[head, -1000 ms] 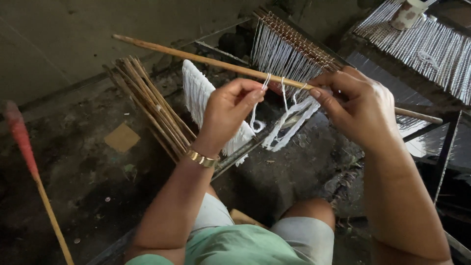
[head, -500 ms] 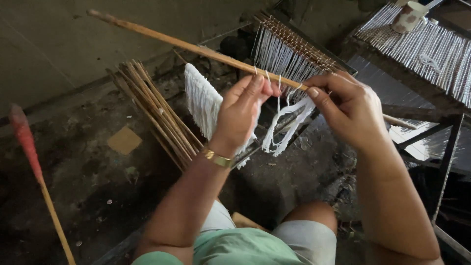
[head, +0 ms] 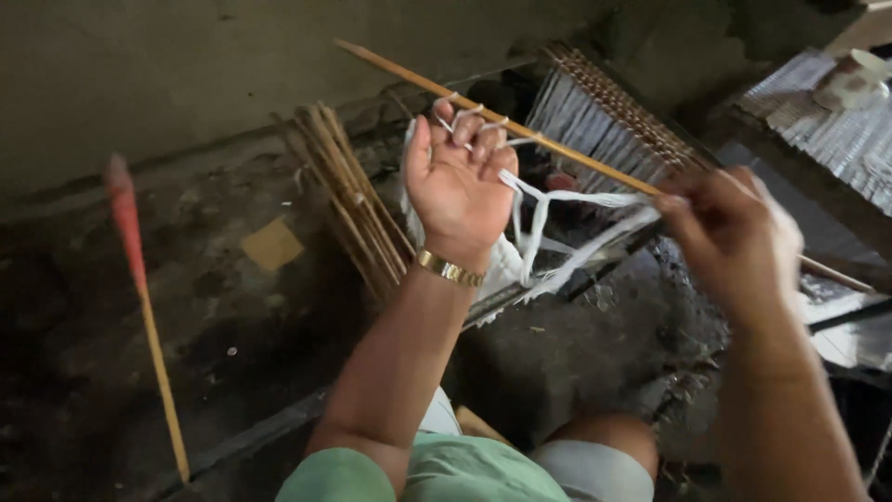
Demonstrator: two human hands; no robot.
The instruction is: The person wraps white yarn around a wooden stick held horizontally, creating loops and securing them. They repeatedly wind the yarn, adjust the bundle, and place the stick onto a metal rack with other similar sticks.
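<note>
My left hand [head: 457, 184] is raised palm-up, with white thread loops [head: 539, 209] hooked over its curled fingers. The loops hang around a long thin wooden stick [head: 530, 138] that runs from upper left to lower right. My right hand [head: 734, 237], blurred, grips that stick farther right, with white threads stretched between the two hands. A gold bracelet sits on my left wrist. More white thread hangs below the left hand.
A bundle of thin wooden sticks [head: 348, 200] lies on the dark floor at left. A red-tipped stick [head: 139, 297] stands at far left. A frame of white strings [head: 604, 112] is behind the hands, another [head: 836, 130] at right. My knees are below.
My left hand has slid left along the stick and turned palm-up, pulling the white loops out. The right hand has moved right, and the stick has swung in view.
</note>
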